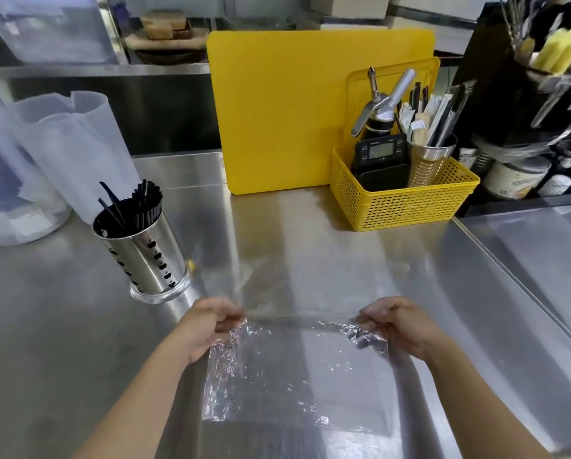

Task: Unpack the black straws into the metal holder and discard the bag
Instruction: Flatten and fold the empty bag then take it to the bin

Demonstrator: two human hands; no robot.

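black straws point(138, 207) standing in the metal holder point(145, 256) at left on the steel counter point(310, 233) — unpacking apparently done. clear plastic bag point(294, 369) empty, crinkled, stretched flat between both hands just above the counter, well right of the holder. left hand point(208, 326) pinching the bag's upper left corner; right hand point(396, 323) pinching the upper right corner, fingers closed on the film. remaining, by the look of it — discarding the bag; no bin visible.
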